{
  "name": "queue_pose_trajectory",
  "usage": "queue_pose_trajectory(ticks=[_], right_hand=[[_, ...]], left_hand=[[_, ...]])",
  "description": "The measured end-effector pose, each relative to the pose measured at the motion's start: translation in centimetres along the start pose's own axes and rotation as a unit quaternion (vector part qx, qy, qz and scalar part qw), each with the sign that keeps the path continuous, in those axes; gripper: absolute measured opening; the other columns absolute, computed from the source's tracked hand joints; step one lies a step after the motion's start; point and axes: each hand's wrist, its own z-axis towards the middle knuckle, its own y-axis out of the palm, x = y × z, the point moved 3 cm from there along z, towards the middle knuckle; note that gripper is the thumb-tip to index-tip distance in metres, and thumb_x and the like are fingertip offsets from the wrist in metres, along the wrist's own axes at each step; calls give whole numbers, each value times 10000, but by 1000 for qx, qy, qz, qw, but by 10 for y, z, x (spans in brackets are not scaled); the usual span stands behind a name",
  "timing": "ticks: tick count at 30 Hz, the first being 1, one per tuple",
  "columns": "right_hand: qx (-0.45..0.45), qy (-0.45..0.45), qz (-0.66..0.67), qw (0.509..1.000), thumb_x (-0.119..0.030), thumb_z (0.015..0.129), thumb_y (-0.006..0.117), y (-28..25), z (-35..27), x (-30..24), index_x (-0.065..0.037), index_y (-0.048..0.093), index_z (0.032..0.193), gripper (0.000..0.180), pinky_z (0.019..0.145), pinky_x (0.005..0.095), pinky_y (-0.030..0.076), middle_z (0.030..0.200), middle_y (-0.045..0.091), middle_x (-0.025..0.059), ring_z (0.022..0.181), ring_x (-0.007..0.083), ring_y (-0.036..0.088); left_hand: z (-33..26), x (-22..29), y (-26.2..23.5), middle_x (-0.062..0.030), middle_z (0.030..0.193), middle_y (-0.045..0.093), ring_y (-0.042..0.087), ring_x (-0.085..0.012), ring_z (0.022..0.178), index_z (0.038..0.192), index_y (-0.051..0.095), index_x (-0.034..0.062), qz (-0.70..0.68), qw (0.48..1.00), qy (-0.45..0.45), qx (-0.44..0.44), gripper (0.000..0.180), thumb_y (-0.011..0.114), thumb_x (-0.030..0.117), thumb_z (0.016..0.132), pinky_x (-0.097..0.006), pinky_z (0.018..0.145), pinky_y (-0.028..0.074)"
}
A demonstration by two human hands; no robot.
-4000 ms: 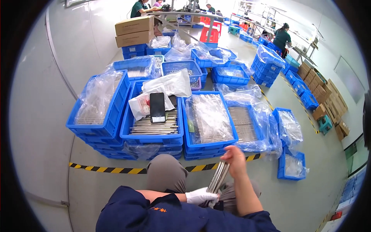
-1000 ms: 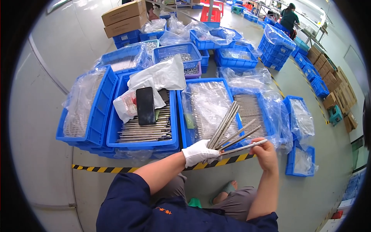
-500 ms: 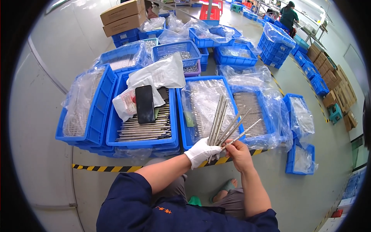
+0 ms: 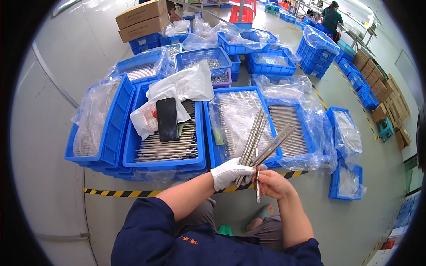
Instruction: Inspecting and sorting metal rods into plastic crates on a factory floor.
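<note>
The left hand [image 4: 231,173] grips fanned rods [image 4: 254,138], seen across the crate's [image 4: 278,154] near edge; the right hand [image 4: 276,184] pinches a single rod [image 4: 258,191]. Probably stiff, slick, weighty bunched; best held mid-length.

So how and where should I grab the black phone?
Probably by both long edges at mid-length, coming from above: the black phone is a flat slab, its length pointing away from you, lying uncovered, partly on the white packet in the blue crate.
</note>
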Motion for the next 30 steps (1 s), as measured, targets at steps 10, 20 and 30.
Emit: queue_pose_trajectory(ticks=[10,20,30], right_hand=[[-227,148,-274,923,-162,758,602,49,-7,33,-4,568,890,209,644,215,431,755,568,14,688,71,526],[151,-342,124,919,-182,844,502,-44,-32,-51,-61,532,929,150,639,274,496,869,599,88,744,170,592],[146,-339,-51,928,-104,794,565,-41,-48,-63,-16,531,913,153,609,222,470,844,587,85,692,133,572]], left_hand=[[3,21,-32,-17,746,567,498,-77,625,905,581,39,108,981,79,141,230,601,192,736,-200,537,404],[-2,-1,-13,-16,677,520,497,-89,572,900,537,43,208,976,-28,53,241,612,174,713,-223,506,394],[-4,0,-12,21,726,505,442,-54,648,959,547,41,199,977,-27,66,281,638,158,720,-195,567,376]])
